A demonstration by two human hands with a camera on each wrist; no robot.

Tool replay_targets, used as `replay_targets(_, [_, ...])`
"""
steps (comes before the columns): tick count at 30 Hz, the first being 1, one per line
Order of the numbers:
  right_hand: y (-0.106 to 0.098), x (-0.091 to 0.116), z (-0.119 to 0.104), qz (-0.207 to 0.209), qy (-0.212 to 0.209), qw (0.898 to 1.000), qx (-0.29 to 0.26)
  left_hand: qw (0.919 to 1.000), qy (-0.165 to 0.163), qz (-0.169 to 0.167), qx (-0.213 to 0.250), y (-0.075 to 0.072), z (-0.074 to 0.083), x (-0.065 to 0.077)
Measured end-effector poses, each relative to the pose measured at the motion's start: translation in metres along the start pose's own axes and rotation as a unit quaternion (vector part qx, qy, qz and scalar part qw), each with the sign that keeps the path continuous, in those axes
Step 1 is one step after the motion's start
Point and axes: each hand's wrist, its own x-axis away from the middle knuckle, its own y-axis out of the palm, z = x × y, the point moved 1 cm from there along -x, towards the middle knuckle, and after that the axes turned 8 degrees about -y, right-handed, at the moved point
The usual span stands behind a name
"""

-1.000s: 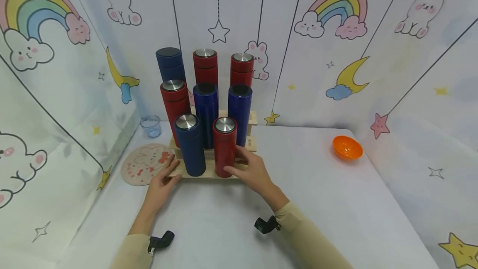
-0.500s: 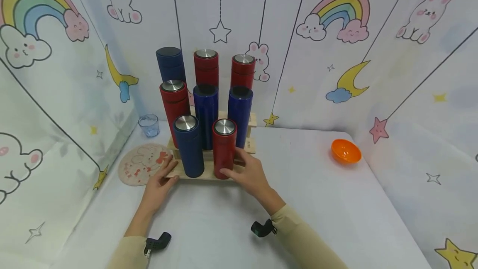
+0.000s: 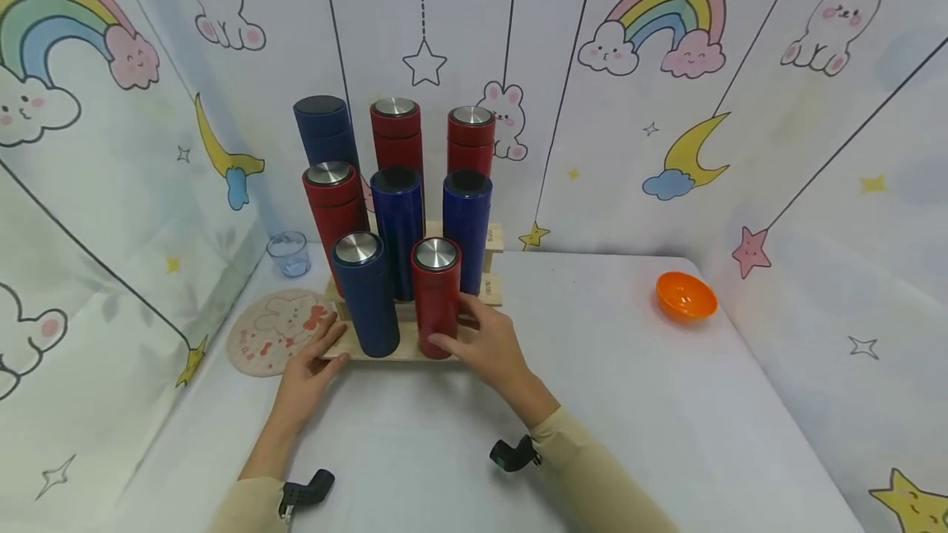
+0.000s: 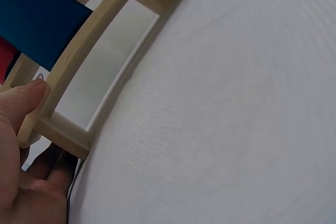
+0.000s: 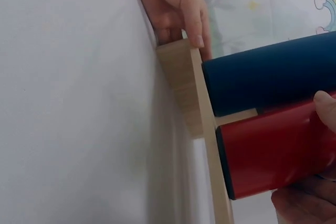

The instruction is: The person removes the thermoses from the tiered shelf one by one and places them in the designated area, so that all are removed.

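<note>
In the head view, a three-step wooden rack [image 3: 343, 345] carries several red and blue thermos flasks, all upright. My left hand [image 3: 305, 370] grips the left end of its lowest step. The left wrist view has the thumb [image 4: 25, 98] on the wood, with the other fingers partly hidden around the rack's end. On that step, my right hand [image 3: 492, 345] holds the red flask [image 3: 437, 303] low down, thumb in front and fingers on its right side. Beside it stands a blue flask [image 3: 368, 303] with a silver lid. The right wrist view shows the red flask's base at the rack.
A small clear glass [image 3: 290, 255] stands behind a round bunny-print mat [image 3: 276, 334], left of the rack. An orange bowl [image 3: 686, 298] sits on the white table [image 3: 629, 401] at the right. Printed curtains [image 3: 578, 187] rise behind and along both sides.
The head view has shifted a little. Both hands keep their places on the rack and the red flask, and no flask has visibly moved on its step.
</note>
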Motion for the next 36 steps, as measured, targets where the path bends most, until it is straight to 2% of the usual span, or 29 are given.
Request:
replay_targets(8, [-0.006, -0.002, -0.007, -0.004, 0.005, 1.0, 0.007, 1.0, -0.004, -0.004, 0.0, 0.0, 0.006, 0.0])
replay_targets(13, [-0.009, -0.004, -0.008, -0.015, 0.013, 1.0, 0.005, 0.9999, -0.011, -0.002, -0.009, 0.002, 0.004, 0.002])
replay_targets(19, [-0.01, -0.005, -0.005, -0.016, 0.024, 0.999, -0.029, 0.9991, -0.017, 0.009, -0.038, 0.003, 0.003, 0.001])
replay_targets(28, [-0.019, -0.007, -0.006, -0.019, 0.035, 0.996, -0.077, 0.9992, 0.0, 0.013, -0.038, 0.003, 0.004, 0.001])
replay_targets(36, [-0.047, -0.013, -0.026, 0.007, -0.011, 0.997, -0.077, 0.9985, -0.012, 0.011, -0.052, 0.003, 0.003, 0.002])
